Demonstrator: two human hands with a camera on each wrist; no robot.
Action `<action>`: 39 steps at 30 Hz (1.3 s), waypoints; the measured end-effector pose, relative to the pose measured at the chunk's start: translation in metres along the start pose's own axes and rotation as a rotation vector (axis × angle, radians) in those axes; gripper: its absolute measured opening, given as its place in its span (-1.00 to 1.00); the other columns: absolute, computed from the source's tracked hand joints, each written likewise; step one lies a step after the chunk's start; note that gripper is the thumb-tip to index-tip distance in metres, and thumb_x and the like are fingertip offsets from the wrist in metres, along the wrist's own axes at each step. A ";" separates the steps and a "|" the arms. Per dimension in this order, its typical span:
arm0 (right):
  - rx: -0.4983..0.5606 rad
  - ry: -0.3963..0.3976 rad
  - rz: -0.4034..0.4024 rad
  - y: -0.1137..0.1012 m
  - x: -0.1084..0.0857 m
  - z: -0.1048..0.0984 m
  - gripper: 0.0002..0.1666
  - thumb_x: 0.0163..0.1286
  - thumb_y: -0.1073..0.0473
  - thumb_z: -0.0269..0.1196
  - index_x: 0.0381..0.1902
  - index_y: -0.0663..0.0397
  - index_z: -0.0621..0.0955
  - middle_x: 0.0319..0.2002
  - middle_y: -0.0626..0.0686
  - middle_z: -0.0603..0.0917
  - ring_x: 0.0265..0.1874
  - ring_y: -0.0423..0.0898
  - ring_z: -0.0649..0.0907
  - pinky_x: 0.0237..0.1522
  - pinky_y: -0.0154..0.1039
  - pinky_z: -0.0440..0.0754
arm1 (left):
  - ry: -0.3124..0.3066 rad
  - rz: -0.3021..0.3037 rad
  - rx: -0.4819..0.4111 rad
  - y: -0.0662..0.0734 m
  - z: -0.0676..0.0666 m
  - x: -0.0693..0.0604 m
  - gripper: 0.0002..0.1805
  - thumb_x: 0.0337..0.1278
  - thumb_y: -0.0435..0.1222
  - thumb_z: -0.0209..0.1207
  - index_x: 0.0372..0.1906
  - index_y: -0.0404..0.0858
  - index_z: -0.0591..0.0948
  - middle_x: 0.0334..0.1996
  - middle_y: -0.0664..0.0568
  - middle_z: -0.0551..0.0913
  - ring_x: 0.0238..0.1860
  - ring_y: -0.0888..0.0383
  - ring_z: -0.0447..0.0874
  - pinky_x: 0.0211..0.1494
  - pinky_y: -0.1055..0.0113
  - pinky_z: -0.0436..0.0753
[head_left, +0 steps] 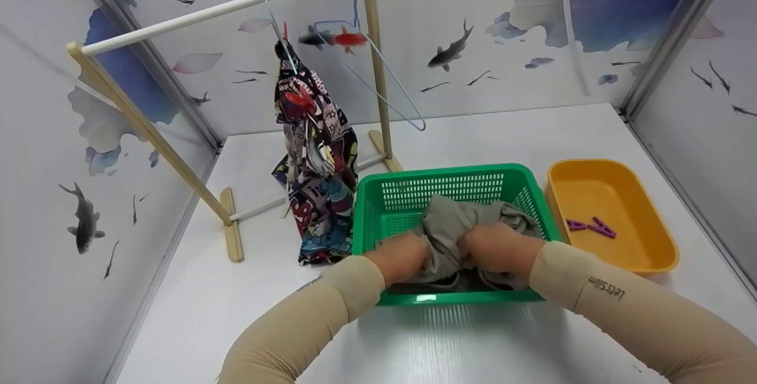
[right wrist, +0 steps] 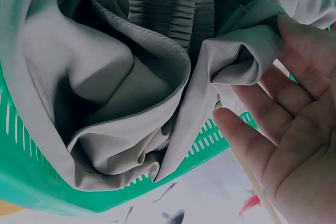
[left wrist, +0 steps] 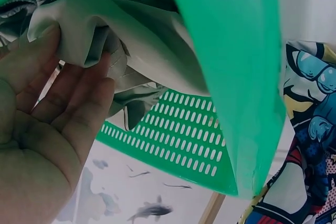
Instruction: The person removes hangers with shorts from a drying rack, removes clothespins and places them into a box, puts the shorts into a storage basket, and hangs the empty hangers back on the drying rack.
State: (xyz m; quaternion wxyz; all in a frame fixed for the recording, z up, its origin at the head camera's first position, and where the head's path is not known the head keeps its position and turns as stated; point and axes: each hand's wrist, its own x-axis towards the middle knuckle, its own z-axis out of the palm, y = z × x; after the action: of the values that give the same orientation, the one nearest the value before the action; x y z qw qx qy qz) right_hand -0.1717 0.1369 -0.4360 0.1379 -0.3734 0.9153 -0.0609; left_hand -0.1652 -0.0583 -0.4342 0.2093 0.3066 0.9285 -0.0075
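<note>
Grey elastic-waist pants (head_left: 455, 224) lie bunched inside a green perforated basket (head_left: 452, 300). My left hand (head_left: 405, 257) pinches a fold of the cloth on the left, its thumb on top in the left wrist view. On the right, my right hand (head_left: 497, 248) pinches another fold between thumb and fingers. The right wrist view shows the gathered waistband (right wrist: 165, 6) and a stitched edge beside the pinched fold. Most of the cloth still rests in the basket; its lower part is hidden by my hands and the rim.
Left of the basket, a colourful printed garment (head_left: 322, 165) hangs on a wooden rack with a white bar (head_left: 219, 10). A bare blue hanger (head_left: 393, 73) hangs near the right post. To the right, a yellow tray (head_left: 621, 194) holds purple clothespins (head_left: 602, 228).
</note>
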 end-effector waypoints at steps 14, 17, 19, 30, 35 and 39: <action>0.034 0.129 -0.081 0.007 -0.012 0.002 -0.86 0.31 0.23 0.28 -0.21 0.06 0.75 -0.26 -0.01 0.72 -0.31 -0.07 0.67 -0.14 -0.07 0.69 | 0.062 0.116 -0.125 -0.011 -0.004 -0.014 -0.59 0.30 -0.38 0.12 -0.70 -0.14 0.37 -0.75 0.18 0.19 -0.62 0.25 0.14 -0.56 0.43 0.15; 0.042 0.201 -0.091 0.006 -0.018 0.000 -0.84 0.31 0.27 0.27 -0.19 0.09 0.74 -0.13 0.05 0.72 -0.18 0.00 0.70 -0.08 -0.05 0.68 | 0.102 0.106 -0.129 -0.012 -0.006 -0.018 -0.58 0.31 -0.42 0.09 -0.69 -0.13 0.33 -0.72 0.17 0.17 -0.59 0.24 0.13 -0.52 0.41 0.16; 0.049 0.257 -0.097 0.006 -0.021 -0.001 -0.83 0.29 0.31 0.27 -0.18 0.10 0.74 -0.09 0.08 0.71 -0.15 0.03 0.71 -0.09 -0.04 0.68 | 0.143 0.094 -0.134 -0.013 -0.008 -0.021 -0.65 0.29 -0.44 0.09 -0.65 -0.17 0.46 -0.70 0.15 0.34 -0.55 0.26 0.21 -0.49 0.43 0.27; 0.060 0.379 -0.025 0.004 -0.035 -0.002 -0.67 0.30 0.26 0.29 0.04 0.09 0.65 0.08 0.14 0.64 0.01 0.12 0.65 0.01 0.03 0.63 | 0.496 0.073 -0.115 -0.013 -0.009 -0.035 -0.82 0.19 -0.45 0.16 -0.14 -0.26 0.68 -0.21 -0.03 0.65 -0.13 0.08 0.64 -0.08 0.26 0.67; 0.056 0.463 0.026 0.007 -0.043 -0.007 -0.53 0.23 0.28 0.35 0.13 0.06 0.60 0.17 0.17 0.57 0.11 0.15 0.59 0.06 0.05 0.60 | 0.647 0.125 -0.151 -0.016 -0.008 -0.043 -0.79 0.10 -0.43 0.28 -0.12 -0.27 0.65 -0.16 -0.03 0.63 -0.10 0.09 0.61 -0.05 0.26 0.66; 0.065 0.498 0.082 0.011 -0.049 -0.011 -0.45 0.20 0.28 0.39 0.18 0.04 0.56 0.22 0.19 0.52 0.14 0.18 0.57 0.03 0.07 0.61 | 0.709 0.125 -0.172 -0.018 -0.008 -0.048 -0.73 0.07 -0.41 0.32 -0.08 -0.25 0.63 -0.06 -0.07 0.62 0.00 0.06 0.59 0.08 0.25 0.62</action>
State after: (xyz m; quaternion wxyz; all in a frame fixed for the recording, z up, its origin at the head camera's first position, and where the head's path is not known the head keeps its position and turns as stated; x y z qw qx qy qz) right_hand -0.1485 0.1795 -0.4179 -0.0776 -0.3047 0.9330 -0.1749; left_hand -0.1439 -0.0995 -0.4097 -0.1005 0.3275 0.9201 0.1899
